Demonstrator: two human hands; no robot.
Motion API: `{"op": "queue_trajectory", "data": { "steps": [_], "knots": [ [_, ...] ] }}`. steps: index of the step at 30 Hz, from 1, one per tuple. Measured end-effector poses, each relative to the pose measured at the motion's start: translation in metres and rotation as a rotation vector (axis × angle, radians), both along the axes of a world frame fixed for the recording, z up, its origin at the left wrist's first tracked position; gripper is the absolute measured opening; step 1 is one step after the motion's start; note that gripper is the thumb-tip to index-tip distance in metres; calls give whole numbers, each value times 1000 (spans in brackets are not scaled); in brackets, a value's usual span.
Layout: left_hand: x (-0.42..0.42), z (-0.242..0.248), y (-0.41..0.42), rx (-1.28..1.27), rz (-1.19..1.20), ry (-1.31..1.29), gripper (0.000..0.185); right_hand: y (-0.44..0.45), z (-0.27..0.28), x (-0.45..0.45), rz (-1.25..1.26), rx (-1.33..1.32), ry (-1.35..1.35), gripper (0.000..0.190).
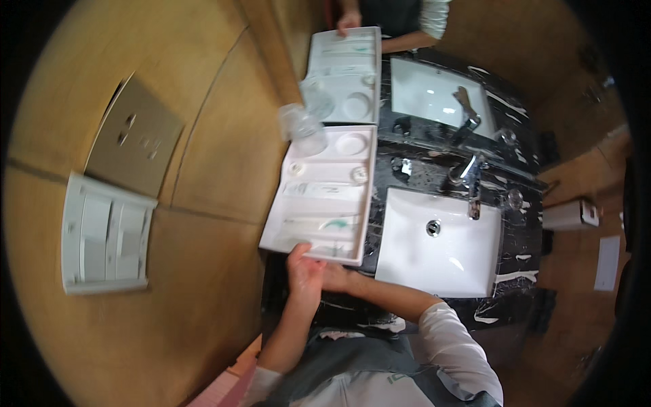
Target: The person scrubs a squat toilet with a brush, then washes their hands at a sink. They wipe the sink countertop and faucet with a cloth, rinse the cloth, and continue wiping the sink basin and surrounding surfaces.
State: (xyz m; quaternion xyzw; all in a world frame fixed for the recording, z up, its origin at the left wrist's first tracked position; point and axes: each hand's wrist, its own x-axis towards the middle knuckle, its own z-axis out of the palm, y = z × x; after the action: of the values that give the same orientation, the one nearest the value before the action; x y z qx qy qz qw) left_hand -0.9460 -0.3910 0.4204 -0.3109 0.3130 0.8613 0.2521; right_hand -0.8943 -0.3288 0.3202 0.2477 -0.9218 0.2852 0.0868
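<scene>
A white amenity tray (325,201) lies before me on the black marble counter, beside the sink. My left hand (305,272) grips its near edge, with a fingertip over the rim. My right hand (335,277) is close against the left at the same edge; its fingers are hidden. In the tray are flat wrapped packets, among them a clear packet (325,191) and one with a green mark (335,224). Two small round white items, one of them a round packet (359,174), lie farther up. Clear cups (307,135) stand at the far left corner by an empty round recess (351,144).
Right of the tray is a white rectangular sink (457,259) with a chrome faucet (474,188). The mirror (437,96) behind reflects tray, sink and arms. On the left wall (213,254) are a metal plate (135,137) and a white wall unit (107,239). A white bin (567,214) stands right.
</scene>
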Motion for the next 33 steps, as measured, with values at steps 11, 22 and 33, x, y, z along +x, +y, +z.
{"op": "queue_trajectory", "data": {
  "steps": [11, 22, 33],
  "knots": [
    [-1, 39, 3, -167, 49, 64, 45, 187, 7, -104, -865, 118, 129, 40],
    [-5, 39, 9, -150, 28, 73, 46, 272, 46, -46, -904, -79, 94, 78],
    [-7, 35, 6, -181, -73, 138, 48, 68, 37, 104, 53, -94, 195, 10]
  ]
}}
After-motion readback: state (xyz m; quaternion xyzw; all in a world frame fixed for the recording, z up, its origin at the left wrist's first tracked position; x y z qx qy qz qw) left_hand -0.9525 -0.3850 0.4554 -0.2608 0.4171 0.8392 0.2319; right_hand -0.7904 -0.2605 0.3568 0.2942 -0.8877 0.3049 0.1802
